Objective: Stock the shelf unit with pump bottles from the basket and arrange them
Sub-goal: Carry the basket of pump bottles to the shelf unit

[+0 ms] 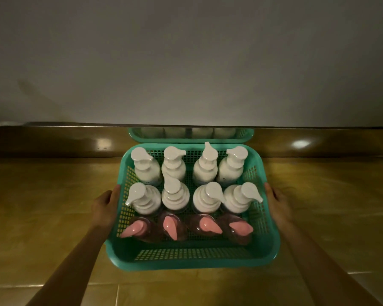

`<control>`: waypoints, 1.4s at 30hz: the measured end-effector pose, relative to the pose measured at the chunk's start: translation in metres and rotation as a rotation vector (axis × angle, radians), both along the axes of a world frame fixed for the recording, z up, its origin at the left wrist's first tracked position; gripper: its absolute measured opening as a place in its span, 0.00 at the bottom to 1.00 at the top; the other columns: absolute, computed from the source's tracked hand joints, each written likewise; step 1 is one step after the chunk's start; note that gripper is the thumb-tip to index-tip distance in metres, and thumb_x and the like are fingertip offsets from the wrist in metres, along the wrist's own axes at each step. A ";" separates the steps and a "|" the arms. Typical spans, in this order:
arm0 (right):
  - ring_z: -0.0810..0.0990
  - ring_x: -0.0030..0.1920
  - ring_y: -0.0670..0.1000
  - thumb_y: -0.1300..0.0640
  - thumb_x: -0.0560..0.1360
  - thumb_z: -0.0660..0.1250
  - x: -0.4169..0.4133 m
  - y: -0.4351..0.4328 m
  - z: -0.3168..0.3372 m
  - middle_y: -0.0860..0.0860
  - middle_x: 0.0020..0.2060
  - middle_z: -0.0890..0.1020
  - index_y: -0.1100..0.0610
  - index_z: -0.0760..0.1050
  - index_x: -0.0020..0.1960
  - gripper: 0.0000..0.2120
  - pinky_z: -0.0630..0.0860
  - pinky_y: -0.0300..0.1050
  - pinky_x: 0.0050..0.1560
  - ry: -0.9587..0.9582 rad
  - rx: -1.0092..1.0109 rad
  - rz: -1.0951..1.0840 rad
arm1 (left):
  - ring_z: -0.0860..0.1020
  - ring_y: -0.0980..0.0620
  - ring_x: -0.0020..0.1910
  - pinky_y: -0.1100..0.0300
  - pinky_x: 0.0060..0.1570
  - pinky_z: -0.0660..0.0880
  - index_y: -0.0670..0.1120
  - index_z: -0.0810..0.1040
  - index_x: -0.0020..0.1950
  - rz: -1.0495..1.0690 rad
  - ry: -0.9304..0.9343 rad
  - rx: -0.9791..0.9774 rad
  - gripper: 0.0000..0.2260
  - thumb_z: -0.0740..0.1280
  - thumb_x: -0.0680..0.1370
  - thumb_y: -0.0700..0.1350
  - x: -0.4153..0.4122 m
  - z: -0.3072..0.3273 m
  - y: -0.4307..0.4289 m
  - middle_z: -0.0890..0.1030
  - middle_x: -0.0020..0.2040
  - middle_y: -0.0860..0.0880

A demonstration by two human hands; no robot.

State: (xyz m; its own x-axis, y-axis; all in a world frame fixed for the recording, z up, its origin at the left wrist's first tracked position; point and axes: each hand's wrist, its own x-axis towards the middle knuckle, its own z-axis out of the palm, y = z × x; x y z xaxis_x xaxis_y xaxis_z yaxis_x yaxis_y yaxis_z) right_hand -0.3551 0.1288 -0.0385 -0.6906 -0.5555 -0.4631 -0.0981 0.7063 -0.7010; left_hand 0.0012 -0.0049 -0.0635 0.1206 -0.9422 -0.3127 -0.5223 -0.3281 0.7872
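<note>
We hold a green basket between us: left hand gripping its left wall, right hand its right wall. Twelve pump bottles stand inside the basket.

A glossy yellow-brown tiled floor spreads from near to far, catching two bright light spots. At its far edge runs a dark shiny skirting band, with a plain grey-white wall above.
</note>
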 end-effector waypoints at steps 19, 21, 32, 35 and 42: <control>0.75 0.32 0.50 0.51 0.80 0.52 0.017 0.022 0.031 0.54 0.33 0.77 0.60 0.74 0.47 0.16 0.69 0.41 0.31 0.055 -0.153 -0.069 | 0.65 0.50 0.27 0.62 0.21 0.59 0.37 0.70 0.30 0.034 0.026 -0.096 0.21 0.61 0.78 0.49 0.005 0.049 0.011 0.68 0.26 0.42; 0.75 0.32 0.50 0.50 0.80 0.52 0.021 0.030 0.063 0.55 0.35 0.77 0.59 0.74 0.47 0.16 0.70 0.41 0.33 0.054 -0.151 -0.058 | 0.64 0.50 0.28 0.63 0.20 0.58 0.32 0.72 0.32 0.049 0.019 -0.101 0.22 0.61 0.78 0.49 0.010 0.079 0.018 0.68 0.27 0.41; 0.75 0.35 0.52 0.53 0.79 0.54 0.052 0.089 0.346 0.60 0.39 0.79 0.60 0.75 0.49 0.15 0.70 0.41 0.33 0.069 -0.158 -0.029 | 0.69 0.48 0.29 0.61 0.23 0.64 0.33 0.74 0.34 0.084 0.035 -0.010 0.21 0.61 0.77 0.51 0.038 0.361 0.080 0.72 0.28 0.40; 0.76 0.39 0.55 0.53 0.79 0.55 0.057 0.106 0.426 0.61 0.43 0.79 0.62 0.76 0.53 0.16 0.71 0.43 0.38 0.092 -0.143 -0.021 | 0.71 0.47 0.31 0.56 0.30 0.66 0.32 0.74 0.37 0.101 0.039 0.012 0.22 0.62 0.77 0.51 0.050 0.447 0.099 0.74 0.31 0.36; 0.75 0.38 0.55 0.53 0.79 0.55 0.065 0.136 0.596 0.60 0.42 0.79 0.62 0.76 0.51 0.16 0.68 0.40 0.33 0.146 -0.168 0.046 | 0.70 0.49 0.31 0.57 0.30 0.66 0.37 0.75 0.33 0.116 0.042 -0.017 0.20 0.62 0.77 0.51 0.064 0.619 0.138 0.73 0.30 0.40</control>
State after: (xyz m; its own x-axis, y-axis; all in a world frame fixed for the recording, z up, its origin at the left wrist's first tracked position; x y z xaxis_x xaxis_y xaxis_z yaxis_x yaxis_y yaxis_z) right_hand -0.2906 0.2650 0.5577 -0.7156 -0.6490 -0.2583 -0.2367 0.5732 -0.7845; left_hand 0.0651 0.1334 0.5553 0.2164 -0.9277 -0.3041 -0.4482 -0.3712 0.8132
